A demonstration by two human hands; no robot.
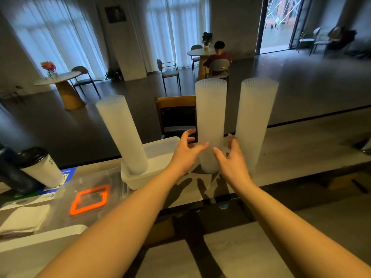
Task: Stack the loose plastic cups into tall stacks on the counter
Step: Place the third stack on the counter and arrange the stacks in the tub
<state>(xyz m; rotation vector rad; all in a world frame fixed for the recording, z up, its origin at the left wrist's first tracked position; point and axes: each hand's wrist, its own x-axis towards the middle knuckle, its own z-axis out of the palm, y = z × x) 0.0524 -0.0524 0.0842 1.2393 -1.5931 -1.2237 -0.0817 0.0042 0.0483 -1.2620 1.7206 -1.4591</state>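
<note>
Three tall stacks of frosted plastic cups stand before me. The middle stack [210, 117] rises upright from the counter [301, 149]. My left hand [185, 152] and my right hand [232, 159] flank its lower part with fingers spread and relaxed; whether the fingertips touch it is unclear. The right stack [255, 121] stands close beside my right hand. The left stack [124, 135] leans left and stands inside a white plastic tub [158, 169].
A lidded takeaway cup [40, 167] and a dark bottle [12, 173] stand at the left. An orange square frame [90, 199] lies on clear plastic, with napkins [22, 219] nearer me. A wooden chair [176, 115] is behind the counter; a person sits at a far table.
</note>
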